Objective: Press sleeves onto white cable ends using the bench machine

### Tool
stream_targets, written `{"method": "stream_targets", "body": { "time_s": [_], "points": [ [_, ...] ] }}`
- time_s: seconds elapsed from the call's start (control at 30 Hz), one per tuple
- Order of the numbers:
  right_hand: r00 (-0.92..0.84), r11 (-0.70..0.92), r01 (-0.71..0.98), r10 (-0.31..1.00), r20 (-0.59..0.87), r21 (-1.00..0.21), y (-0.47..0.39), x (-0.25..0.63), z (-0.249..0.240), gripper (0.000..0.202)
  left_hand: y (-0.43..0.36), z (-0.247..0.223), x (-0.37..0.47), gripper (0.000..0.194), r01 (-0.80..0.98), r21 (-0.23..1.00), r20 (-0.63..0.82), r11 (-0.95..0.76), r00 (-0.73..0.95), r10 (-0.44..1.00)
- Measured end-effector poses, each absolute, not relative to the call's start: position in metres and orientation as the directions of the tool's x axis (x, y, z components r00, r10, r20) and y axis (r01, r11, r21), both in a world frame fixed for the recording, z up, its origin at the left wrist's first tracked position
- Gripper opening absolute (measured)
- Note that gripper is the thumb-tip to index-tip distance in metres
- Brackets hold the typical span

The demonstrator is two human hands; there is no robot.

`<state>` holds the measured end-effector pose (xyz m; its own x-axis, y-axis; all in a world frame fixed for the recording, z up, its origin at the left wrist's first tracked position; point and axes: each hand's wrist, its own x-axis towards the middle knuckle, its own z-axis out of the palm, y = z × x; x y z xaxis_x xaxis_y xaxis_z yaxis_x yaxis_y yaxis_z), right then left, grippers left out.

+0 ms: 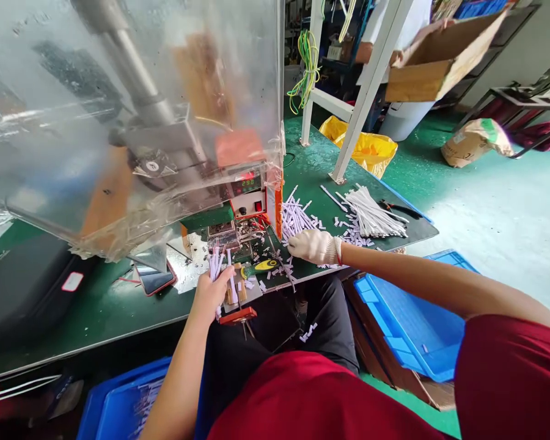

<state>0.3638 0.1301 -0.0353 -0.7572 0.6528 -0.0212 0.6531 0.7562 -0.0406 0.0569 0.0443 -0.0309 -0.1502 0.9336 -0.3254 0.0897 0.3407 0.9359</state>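
My left hand (213, 293), bare, is wrapped round a bunch of thin white-lilac strips (216, 264) that stand up out of the grip. Just right of it, another lilac strip (233, 288) lies over a small fixture at the bench edge. My right hand (315, 245) wears a white knitted glove and rests low over the bench, its fingers curled; what they hold, if anything, is hidden. Right behind the glove spreads a heap of similar lilac strips (297, 215). A yellow-and-green handled tool (263, 266) lies between my two hands, among scattered short pieces.
A machine behind a clear plastic sheet (165, 122) stands close ahead, with a lit control box (250, 189). White strips (376, 211) and pliers (401, 209) lie right. A phone (156, 276) lies left. Blue trays (417, 318) sit below. A person carries a cardboard box (421, 79) behind.
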Motion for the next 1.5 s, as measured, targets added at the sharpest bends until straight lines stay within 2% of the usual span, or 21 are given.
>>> {"method": "stream_targets", "body": {
  "time_s": [0.07,0.13,0.2,0.23,0.3,0.33,0.37,0.43,0.53,0.6,0.67,1.23,1.5],
  "points": [
    [-0.751,0.754,0.65,0.657,0.071,-0.098,0.132,0.367,-0.027,0.022,0.042,-0.026,0.053,0.042,0.071,0.942,-0.318,0.328,-0.123,0.94],
    [-0.632,0.681,0.7,0.731,0.255,-0.217,0.129,0.371,-0.016,0.021,0.036,-0.022,0.046,0.042,0.038,0.944,-0.323,0.327,-0.089,0.942],
    [-0.344,0.523,0.727,0.838,0.422,-0.446,0.121,0.37,-0.005,0.021,0.028,-0.021,0.038,0.041,-0.007,0.946,-0.324,0.325,-0.078,0.943],
    [-0.165,0.429,0.693,0.877,0.452,-0.579,0.115,0.368,0.0,0.021,0.024,-0.02,0.033,0.041,-0.032,0.947,-0.32,0.318,-0.088,0.943],
    [0.117,0.278,0.528,0.912,0.393,-0.802,0.101,0.357,0.009,0.019,0.014,-0.02,0.026,0.042,-0.084,0.949,-0.312,0.303,-0.117,0.943],
    [0.181,0.228,0.426,0.927,0.33,-0.876,0.094,0.348,0.013,0.017,0.01,-0.02,0.023,0.043,-0.108,0.949,-0.308,0.296,-0.131,0.942],
    [0.186,0.189,0.324,0.948,0.259,-0.927,0.087,0.338,0.016,0.015,0.005,-0.019,0.021,0.043,-0.126,0.949,-0.304,0.287,-0.138,0.943],
    [0.036,0.08,0.138,0.996,0.086,-0.987,0.074,0.311,0.018,0.013,-0.003,-0.017,0.018,0.043,-0.155,0.951,-0.29,0.268,-0.141,0.947],
    [-0.295,-0.222,-0.014,0.933,-0.208,-0.975,0.064,0.264,0.01,0.021,-0.011,-0.014,0.016,0.043,-0.192,0.951,-0.27,0.241,-0.145,0.952],
    [-0.383,-0.377,-0.039,0.861,-0.334,-0.926,0.064,0.235,0.0,0.024,-0.015,-0.015,0.014,0.045,-0.218,0.947,-0.27,0.235,-0.148,0.951],
    [-0.396,-0.443,-0.051,0.832,-0.389,-0.895,0.068,0.213,-0.011,0.022,-0.019,-0.017,0.01,0.046,-0.236,0.942,-0.276,0.237,-0.148,0.95],
    [-0.284,-0.43,-0.069,0.873,-0.396,-0.9,0.087,0.185,-0.032,0.019,-0.028,-0.031,0.001,0.052,-0.209,0.938,-0.327,0.277,-0.265,0.907],
    [-0.275,-0.436,-0.001,0.866,-0.419,-0.9,0.088,0.183,-0.028,0.019,-0.026,-0.03,0.001,0.045,-0.112,0.956,-0.286,0.271,-0.152,0.946]
  ]
}}
